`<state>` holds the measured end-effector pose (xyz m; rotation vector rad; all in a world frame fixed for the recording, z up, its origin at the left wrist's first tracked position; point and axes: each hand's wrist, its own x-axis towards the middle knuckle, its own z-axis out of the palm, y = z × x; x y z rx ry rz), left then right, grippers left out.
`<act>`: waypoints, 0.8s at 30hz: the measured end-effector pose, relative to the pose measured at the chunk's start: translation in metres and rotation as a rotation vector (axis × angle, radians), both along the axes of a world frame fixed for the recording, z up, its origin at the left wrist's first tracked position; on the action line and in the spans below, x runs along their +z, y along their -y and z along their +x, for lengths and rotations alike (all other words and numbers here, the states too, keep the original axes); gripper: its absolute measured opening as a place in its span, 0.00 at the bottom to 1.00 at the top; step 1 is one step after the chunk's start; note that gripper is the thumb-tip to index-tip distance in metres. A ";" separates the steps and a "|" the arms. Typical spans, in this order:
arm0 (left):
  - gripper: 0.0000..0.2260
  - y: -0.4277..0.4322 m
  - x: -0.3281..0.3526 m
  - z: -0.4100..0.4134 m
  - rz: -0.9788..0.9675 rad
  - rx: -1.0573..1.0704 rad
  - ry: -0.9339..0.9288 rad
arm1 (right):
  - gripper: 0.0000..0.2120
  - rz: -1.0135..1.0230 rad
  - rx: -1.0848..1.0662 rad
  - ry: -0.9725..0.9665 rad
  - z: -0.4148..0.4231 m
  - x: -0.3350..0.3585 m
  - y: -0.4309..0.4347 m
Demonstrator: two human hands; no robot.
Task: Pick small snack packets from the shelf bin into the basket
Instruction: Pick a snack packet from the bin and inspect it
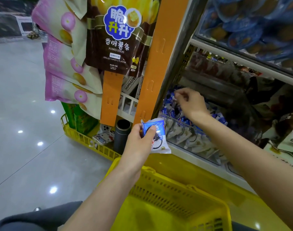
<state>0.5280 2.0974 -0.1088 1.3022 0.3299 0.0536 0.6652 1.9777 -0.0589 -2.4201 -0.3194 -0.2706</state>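
Note:
My left hand [140, 140] grips a small blue and white snack packet [156, 135], held above the far rim of the yellow basket [174, 185]. My right hand [190, 101] reaches into the clear shelf bin [184, 139], fingers curled over the pile of blue and white packets [174, 112] and pinching at one near its fingertips. The basket sits below both forearms, and its floor shows only bare yellow plastic.
Hanging snack bags [115, 35] on orange strips [157, 64] crowd the shelf end at left. A low yellow wire rack [85, 139] holds a grey cylinder [122, 134]. Blue packs [252, 25] fill the shelf above. Shiny floor [26, 130] lies left.

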 end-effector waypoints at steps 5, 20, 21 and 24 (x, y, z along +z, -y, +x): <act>0.12 0.010 -0.004 -0.005 0.059 -0.078 0.017 | 0.06 0.148 0.196 0.063 -0.076 -0.006 0.016; 0.10 0.051 -0.025 -0.026 0.187 -0.413 0.083 | 0.06 0.713 0.017 -0.557 -0.136 -0.058 0.076; 0.08 0.053 -0.026 -0.026 0.202 -0.399 0.072 | 0.06 0.727 0.011 -0.546 -0.137 -0.061 0.076; 0.04 0.056 -0.032 -0.024 0.219 -0.322 0.065 | 0.09 0.690 0.044 -0.495 -0.139 -0.070 0.075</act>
